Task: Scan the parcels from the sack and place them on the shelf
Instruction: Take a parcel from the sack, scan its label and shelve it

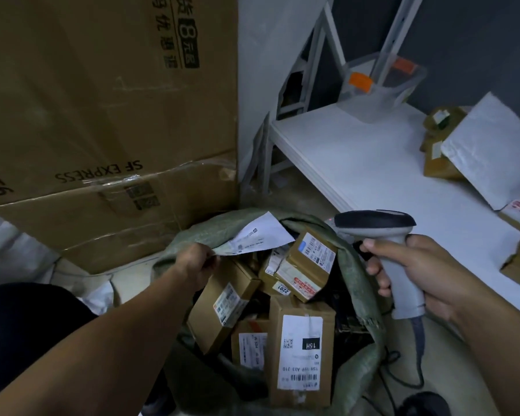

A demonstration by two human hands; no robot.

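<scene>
Status: partly complete. Several parcels (439, 163) lie on the shelf (357, 151) at 2 o'clock; many more fill the sack (354, 265) at 6 o'clock. The left hand (197, 265) pinches a white flat parcel (258, 232); the right hand (427, 274) grips the scanner (382, 229).

My view is dim and bluish; the white shelf (357, 157) catches most light, the sack (359, 274) interior sinks into shadow, and edges bend and blur.

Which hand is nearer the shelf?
Right. The right hand, gripping the scanner, hangs beside the shelf; the left hand pinches a slip at the sack, farther off.
</scene>
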